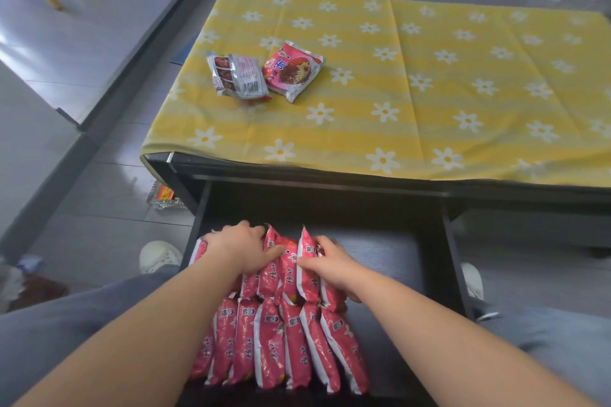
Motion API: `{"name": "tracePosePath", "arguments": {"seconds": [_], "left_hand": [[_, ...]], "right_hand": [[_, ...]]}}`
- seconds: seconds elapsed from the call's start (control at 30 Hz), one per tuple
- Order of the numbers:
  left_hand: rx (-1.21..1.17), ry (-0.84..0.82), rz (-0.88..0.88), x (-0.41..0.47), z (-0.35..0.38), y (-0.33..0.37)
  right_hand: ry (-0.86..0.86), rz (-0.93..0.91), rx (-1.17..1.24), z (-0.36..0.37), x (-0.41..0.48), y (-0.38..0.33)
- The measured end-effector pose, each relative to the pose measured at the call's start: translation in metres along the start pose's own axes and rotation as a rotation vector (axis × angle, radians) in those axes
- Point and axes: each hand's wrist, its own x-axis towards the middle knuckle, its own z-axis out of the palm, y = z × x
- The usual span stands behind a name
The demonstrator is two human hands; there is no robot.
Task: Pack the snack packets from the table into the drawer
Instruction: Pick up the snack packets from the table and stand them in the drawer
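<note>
Drawer (439, 261) stands pulled out beneath the table (413, 172), and I see both hands down inside it. My left hand (239, 249) lies palm-down with fingers spread across the tops of the far row of packets (284, 269), which stand on edge at the drawer's left side. My right hand (332, 263) presses against the right end of that same row, fingers curled around the outermost packet's edge; from this angle I cannot tell whether it truly grips the packet or only pushes against it. A near row of packets (284, 347), also red and upright, sits just in front, touching the far row. The right part of the drawer floor is bare dark wood.

On the table, over the yellow flowered cloth (429, 76), two packets are left: a silver-backed packet (238, 74) lying face down, and a pink packet (292, 69) just beside it on the right, their edges touching. Both lie near the table's left end, well apart from the drawer. Grey trouser legs (59, 327) frame the drawer on either side.
</note>
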Motion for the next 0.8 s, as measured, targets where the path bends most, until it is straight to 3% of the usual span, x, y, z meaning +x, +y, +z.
{"name": "tracePosePath", "arguments": {"seconds": [0.17,0.3,0.37,0.47,0.63,0.8], "left_hand": [[-0.034,0.136,-0.017,-0.006,0.009,0.001],[-0.066,0.301,-0.035,-0.013,0.012,0.001],[-0.075,0.297,-0.056,-0.017,0.013,0.001],[-0.079,0.278,-0.068,-0.022,0.014,0.001],[-0.119,0.251,-0.062,-0.027,0.014,0.001],[-0.131,0.266,-0.042,-0.028,0.016,0.000]], "right_hand": [[0.083,0.010,0.334,-0.007,-0.005,0.007],[0.263,0.142,0.148,-0.014,-0.014,0.018],[0.175,0.234,0.137,-0.008,-0.021,0.027],[-0.010,0.313,0.370,0.017,-0.033,0.035],[-0.005,0.286,0.470,0.028,-0.034,0.030],[0.044,0.271,0.296,0.029,-0.038,0.027]]}}
